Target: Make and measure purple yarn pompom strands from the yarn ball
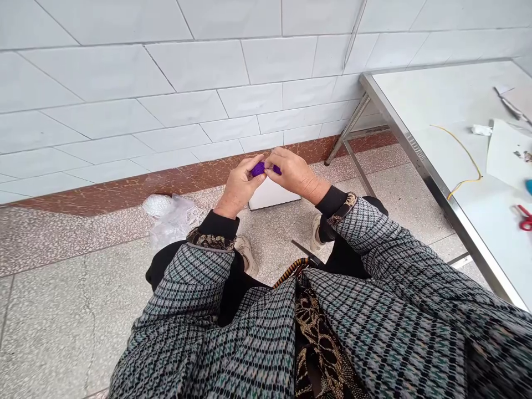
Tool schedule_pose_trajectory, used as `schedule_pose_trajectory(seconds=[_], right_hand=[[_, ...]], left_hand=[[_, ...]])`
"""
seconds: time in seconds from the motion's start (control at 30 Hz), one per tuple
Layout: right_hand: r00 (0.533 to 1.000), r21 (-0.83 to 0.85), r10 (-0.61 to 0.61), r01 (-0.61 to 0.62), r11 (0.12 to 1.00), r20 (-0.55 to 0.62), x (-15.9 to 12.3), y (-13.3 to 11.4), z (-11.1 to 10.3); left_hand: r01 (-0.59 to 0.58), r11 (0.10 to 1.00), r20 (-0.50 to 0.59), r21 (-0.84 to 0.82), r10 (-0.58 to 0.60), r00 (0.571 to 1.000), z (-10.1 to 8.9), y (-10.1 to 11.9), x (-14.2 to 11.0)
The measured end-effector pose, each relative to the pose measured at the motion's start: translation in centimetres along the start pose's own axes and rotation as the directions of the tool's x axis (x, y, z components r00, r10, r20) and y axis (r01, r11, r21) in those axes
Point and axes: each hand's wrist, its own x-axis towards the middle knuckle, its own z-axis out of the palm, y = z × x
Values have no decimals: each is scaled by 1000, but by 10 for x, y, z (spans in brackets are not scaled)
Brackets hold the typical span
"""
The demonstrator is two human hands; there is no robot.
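A small purple piece that looks knitted or woven (257, 169) is pinched between my two hands, held out in front of my knees. My left hand (240, 185) grips its left end with thumb and fingers closed. At its right end, the thumb and fingertips of my right hand (297, 174) close on the purple piece too, covering part of it. Just below and behind the hands is a white flat-topped object (274, 195) with a dark lower edge. Near my lap lie a yellow-and-black striped cord (290, 272) and a dark, narrow tool (307, 254), partly hidden by my clothes.
On the floor at left sit a ball of white yarn (158, 205) and a clear plastic bag (169, 224). A metal-edged table (419, 152) stands at right, bearing a yellow cord (471, 153), red-handled scissors (526, 218) and paper (505, 149). A tiled wall (199, 66) rises ahead.
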Motion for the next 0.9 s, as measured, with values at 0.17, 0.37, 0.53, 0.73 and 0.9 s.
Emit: schedule_pose_trajectory(seconds=[0.17, 0.37, 0.53, 0.73, 0.9], right_hand=[[971, 168, 231, -237, 957, 56, 6, -4, -2], [923, 256, 363, -384, 887, 127, 9, -12, -6], [902, 270, 393, -429, 862, 176, 9, -12, -8], [885, 259, 430, -464, 847, 179, 11, -3, -9], [810, 590, 514, -569, 573, 281, 14, 2, -6]], left_hand=[[-96, 982, -58, 163, 107, 993, 4, 1, -1], [-179, 933, -113, 311, 223, 968, 14, 4, -5], [-188, 913, -124, 363, 247, 961, 19, 8, -10], [-127, 954, -293, 270, 208, 933, 16, 3, -6], [-30, 982, -281, -187, -24, 959, 9, -11, 2]])
